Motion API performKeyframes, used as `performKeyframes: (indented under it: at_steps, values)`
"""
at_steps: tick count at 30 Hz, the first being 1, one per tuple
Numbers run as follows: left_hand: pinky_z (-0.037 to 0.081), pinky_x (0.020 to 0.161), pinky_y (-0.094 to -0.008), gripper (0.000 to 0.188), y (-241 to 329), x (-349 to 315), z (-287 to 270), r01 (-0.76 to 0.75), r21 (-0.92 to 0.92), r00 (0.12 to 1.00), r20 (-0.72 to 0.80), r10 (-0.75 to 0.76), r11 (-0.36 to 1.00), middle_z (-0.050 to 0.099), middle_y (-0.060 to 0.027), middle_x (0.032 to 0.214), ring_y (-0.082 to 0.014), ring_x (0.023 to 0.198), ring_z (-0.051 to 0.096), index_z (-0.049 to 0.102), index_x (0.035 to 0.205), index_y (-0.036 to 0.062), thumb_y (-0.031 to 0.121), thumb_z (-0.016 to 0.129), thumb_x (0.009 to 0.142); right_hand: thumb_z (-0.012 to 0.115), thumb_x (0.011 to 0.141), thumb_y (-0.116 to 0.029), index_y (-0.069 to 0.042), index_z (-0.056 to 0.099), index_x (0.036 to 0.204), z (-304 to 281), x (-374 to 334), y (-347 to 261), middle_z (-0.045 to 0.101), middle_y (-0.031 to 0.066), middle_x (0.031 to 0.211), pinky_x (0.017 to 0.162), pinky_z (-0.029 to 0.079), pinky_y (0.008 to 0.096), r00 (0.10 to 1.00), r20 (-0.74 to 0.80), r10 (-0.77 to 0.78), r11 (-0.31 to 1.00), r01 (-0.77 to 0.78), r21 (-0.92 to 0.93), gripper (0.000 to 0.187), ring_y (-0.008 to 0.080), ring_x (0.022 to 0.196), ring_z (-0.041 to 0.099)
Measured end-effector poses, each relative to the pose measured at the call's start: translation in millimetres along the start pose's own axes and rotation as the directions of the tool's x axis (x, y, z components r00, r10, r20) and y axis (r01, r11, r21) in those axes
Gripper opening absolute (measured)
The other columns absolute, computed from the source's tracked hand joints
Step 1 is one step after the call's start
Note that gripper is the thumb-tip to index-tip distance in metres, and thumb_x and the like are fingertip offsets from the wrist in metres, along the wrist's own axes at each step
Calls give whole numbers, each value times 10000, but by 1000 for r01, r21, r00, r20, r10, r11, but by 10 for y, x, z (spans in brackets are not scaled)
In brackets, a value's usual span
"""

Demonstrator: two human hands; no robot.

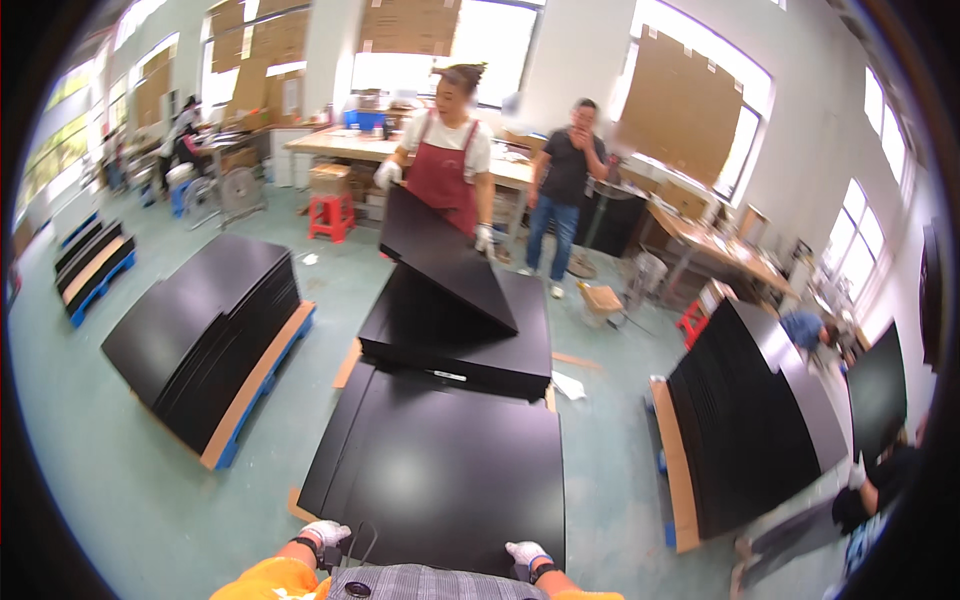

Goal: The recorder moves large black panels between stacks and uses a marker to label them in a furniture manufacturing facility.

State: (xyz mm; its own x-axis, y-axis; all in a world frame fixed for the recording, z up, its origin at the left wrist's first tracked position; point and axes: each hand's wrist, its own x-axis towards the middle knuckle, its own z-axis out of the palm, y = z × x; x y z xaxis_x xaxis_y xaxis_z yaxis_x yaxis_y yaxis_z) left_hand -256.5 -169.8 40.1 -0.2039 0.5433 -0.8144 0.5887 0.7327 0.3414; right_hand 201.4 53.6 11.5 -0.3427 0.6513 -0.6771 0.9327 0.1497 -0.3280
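My left hand (328, 532), in a white glove, is closed on the near left corner of a black panel (455, 460). At that panel's near right edge, my gloved right hand (527, 553) grips with its thumb on top; the fingers below are mostly hidden. The panel lies flat at the top of the near stack. Just beyond stands a second black stack (455, 352) with a small white label on its near side. Across it, a person in a red apron (447, 172) holds another black panel (440, 255) tilted, its lower corner over that stack.
Black panel stacks on pallets stand at left (215, 330) and right (745, 420). A person in a dark shirt (568, 175) stands behind. At far right, a person (880, 490) is beside an upright dark panel (877, 385). A red stool (331, 215) and workbenches line the back.
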Motion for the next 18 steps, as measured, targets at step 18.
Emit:
performKeyframes:
  at_steps: [18]
  values:
    - [504,845,-449,285,-386,840,-93,-476,661,849,173,500,580,639,-233,1051,-385,1023,604,597,1055,77,258,534,844,503,871,-436,-17,663,1029,136,-557,22,658,200,1026,826,474,416,974,-22,226,949,-215,230,476,342,986,628]
